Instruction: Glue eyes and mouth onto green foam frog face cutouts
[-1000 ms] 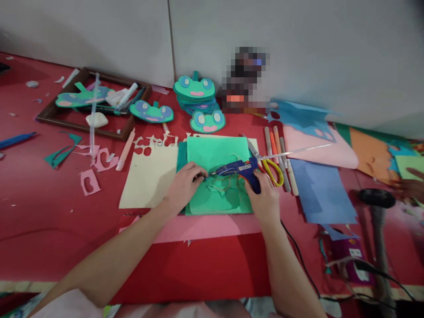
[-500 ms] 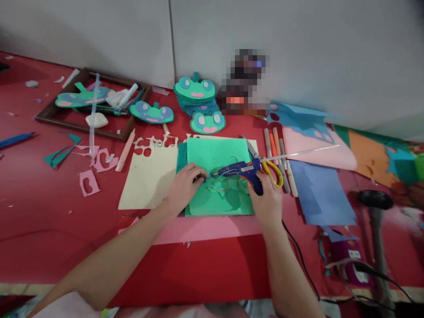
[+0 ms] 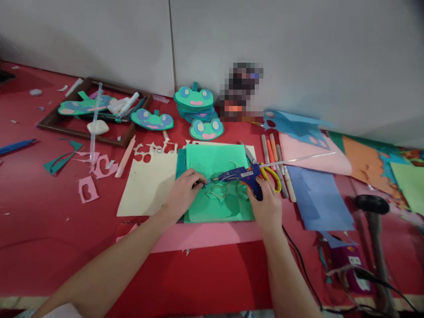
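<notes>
My right hand [image 3: 267,204] is wrapped round the handle of a blue glue gun [image 3: 239,174], whose nozzle points left. A long clear glue stick [image 3: 298,159] sticks out of its back. The fingers of my left hand [image 3: 184,191] are pinched together just left of the nozzle, around a small dark piece that I cannot make out. Both hands are over green foam sheets [image 3: 212,154], where thin green cut-out scraps [image 3: 219,191] lie under the gun. Yellow-handled scissors [image 3: 272,177] lie partly behind the gun.
Frog-face cut-outs [image 3: 194,97] are stacked at the back. A brown wooden frame [image 3: 79,136] holds markers and a white stone. Markers [image 3: 273,152], a blue sheet [image 3: 323,198], a rubber mallet [image 3: 372,205] and a black cord [image 3: 300,258] are on the right. Pink scraps [image 3: 88,190] lie left.
The camera view has tilted slightly up, so everything sits a little lower in the picture. Both hands and the glue gun keep nearly the same place over the green sheets.
</notes>
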The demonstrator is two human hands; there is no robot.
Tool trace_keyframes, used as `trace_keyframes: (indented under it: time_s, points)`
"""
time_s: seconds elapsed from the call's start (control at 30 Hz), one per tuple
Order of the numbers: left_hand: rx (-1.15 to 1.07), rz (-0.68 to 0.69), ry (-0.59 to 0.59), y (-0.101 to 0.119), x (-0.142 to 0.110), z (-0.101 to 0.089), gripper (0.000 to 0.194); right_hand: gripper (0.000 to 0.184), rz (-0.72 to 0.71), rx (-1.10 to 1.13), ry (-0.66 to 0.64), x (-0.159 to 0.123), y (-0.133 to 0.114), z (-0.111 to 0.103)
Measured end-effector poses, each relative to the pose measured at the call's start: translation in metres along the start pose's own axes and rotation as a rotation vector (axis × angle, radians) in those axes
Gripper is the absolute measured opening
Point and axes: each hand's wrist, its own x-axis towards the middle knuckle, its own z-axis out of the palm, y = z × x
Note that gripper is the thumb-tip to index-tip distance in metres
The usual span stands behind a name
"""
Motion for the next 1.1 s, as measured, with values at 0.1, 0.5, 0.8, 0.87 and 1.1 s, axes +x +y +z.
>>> trace_keyframes:
  time_s: [0.1, 0.5, 0.8, 0.87, 1.1]
  points:
    - [0.004, 0.001, 0.000, 0.0007, 0.0000, -0.0002, 0.014, 0.030, -0.004, -0.018, 0.010, -0.0003, 0.0006, 0.0002]
    - [0.000, -0.012, -0.012, -0.0004, -0.0005, 0.0004, 0.014, 0.030, -0.011, -0.058, 0.017, -0.0008, 0.0037, 0.0013]
    - [-0.002, -0.038, -0.014, 0.0013, 0.0004, -0.0007, 0.015, 0.030, -0.045, -0.106, 0.072, -0.0014, 0.0025, 0.0007]
    - [0.005, -0.034, -0.010, 0.0010, 0.0004, -0.0005, 0.015, 0.029, -0.058, -0.112, 0.080, -0.0020, 0.0027, 0.0003]
    - [-0.001, -0.045, -0.005, 0.0023, 0.0003, -0.0009, 0.016, 0.029, -0.066, -0.104, 0.195, -0.0042, 0.0023, -0.0003]
